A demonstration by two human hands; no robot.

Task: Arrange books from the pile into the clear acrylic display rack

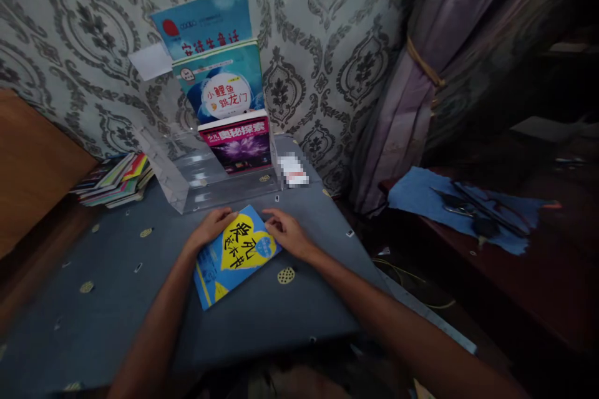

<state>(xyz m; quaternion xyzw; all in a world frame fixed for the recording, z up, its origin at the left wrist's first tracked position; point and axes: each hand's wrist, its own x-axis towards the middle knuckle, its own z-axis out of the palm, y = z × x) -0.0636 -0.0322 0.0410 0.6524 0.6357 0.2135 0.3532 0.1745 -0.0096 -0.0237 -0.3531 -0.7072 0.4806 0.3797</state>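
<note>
A blue book [243, 249] with a yellow heart and black Chinese characters on its cover is tilted at an angle over the table, between my two hands. My left hand [213, 227] grips its upper left edge with bent fingers. At its right edge, my right hand [289, 234] holds it between thumb and curled fingers. Just beyond stands a clear tiered rack [175, 184]. In its right-hand part, three books stand one behind another: a purple-pink one [243, 146], a turquoise one [227, 90] and a light blue one [206, 22] at the back.
Several books lie in a pile [116, 181] left of the rack, near a brown board [37, 156]. A blurred white item [292, 170] lies to the rack's right. The grey tablecloth [126, 299] ends at the right; beyond it, a blue cloth [421, 193] bears dark tools beside a tied curtain [397, 118].
</note>
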